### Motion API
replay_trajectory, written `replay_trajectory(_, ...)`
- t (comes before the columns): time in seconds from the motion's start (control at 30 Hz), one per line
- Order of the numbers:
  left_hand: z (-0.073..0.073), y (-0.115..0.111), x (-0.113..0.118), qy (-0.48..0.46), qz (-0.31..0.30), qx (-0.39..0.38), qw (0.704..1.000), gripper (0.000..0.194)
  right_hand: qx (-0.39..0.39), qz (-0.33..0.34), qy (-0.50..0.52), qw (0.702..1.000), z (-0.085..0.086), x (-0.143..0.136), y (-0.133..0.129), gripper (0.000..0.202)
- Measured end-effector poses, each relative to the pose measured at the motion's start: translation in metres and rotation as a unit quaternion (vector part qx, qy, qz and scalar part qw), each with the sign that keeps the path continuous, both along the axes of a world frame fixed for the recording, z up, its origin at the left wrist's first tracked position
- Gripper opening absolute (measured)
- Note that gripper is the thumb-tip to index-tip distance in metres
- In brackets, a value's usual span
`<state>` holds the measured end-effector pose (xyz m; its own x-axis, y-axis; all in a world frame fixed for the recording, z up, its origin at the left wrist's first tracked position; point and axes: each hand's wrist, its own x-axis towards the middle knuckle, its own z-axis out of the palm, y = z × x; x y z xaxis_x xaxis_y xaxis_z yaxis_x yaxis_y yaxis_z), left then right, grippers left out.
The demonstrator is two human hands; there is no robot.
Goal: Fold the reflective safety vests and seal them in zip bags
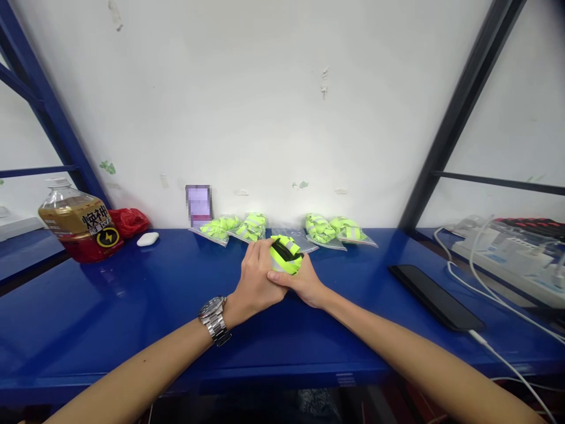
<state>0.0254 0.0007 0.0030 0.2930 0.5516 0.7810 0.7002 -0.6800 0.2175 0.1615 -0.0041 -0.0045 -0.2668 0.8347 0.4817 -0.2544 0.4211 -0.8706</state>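
Between the left hand [257,277] and right hand [308,284], both gripping it, sits a neon bundle [283,261]

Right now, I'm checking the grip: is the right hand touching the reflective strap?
Touching: the head view shows the right hand cupping the reflective strap, thumb overlapping.

White wall [247,129], peeled patches [325,90], green flecks [108,168]. Glossy blue surface [168,312] along wall. Blue metal post [55,112] left, dark post [461,112] right, crossbars [498,182] on both.

Left hand [255,280] and right hand [308,284] meet, right thumb [279,278] overlapping, both forearms [150,366] angled inward.
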Motion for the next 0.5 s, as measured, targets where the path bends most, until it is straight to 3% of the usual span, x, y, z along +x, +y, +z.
replay_trajectory(0.2,0.0,0.003,0.002,-0.021,-0.035,0.096,0.995,0.064,-0.075,0.046,0.098,0.991,-0.004,-0.007,0.0,0.045)
replay_trajectory(0.5,0.004,0.01,-0.003,0.008,-0.096,0.015,0.995,0.081,-0.118,-0.001,0.153,0.981,0.003,-0.009,0.0,0.041)
